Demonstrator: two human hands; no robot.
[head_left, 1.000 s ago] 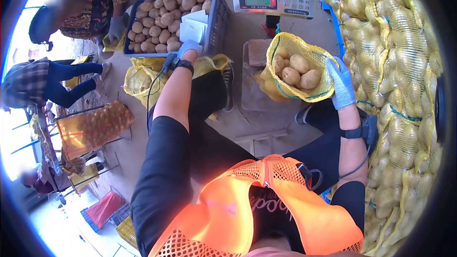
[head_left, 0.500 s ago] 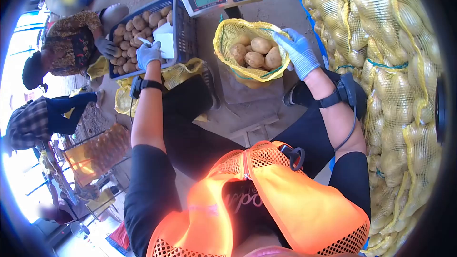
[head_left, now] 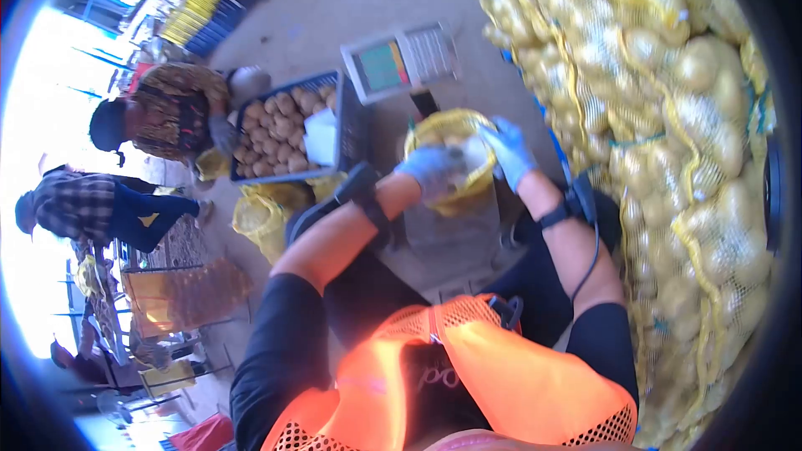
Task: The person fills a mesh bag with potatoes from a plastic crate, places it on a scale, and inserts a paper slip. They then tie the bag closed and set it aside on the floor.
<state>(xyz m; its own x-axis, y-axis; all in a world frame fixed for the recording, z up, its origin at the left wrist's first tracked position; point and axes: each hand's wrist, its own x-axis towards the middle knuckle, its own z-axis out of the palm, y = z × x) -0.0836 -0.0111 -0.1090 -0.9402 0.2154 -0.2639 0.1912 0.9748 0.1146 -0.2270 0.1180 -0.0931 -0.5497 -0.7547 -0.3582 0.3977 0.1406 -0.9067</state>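
A yellow mesh bag [head_left: 462,198] holding potatoes stands open on the scale's platform [head_left: 422,230]. My right hand [head_left: 508,150], in a light blue glove, is closed on the right side of the bag's rim. Over the bag's mouth is my gloved left hand [head_left: 428,172], its fingers smeared by motion. A white slip of paper [head_left: 474,154] shows at those fingertips, inside the rim. Most of the potatoes in the bag are hidden by the left hand and the blur.
Behind the bag stands the scale's display [head_left: 399,62]. A blue crate [head_left: 355,121] of potatoes with a white sheet [head_left: 320,137] is at left, a co-worker [head_left: 171,108] beside it. Another yellow mesh bag [head_left: 261,221] lies nearer. Filled potato sacks [head_left: 660,175] are stacked along the right.
My left hand has moved right from the crate to the bag's mouth, bringing the white slip. My right hand stays on the rim. The whole view has shifted, with the scale lower in it.
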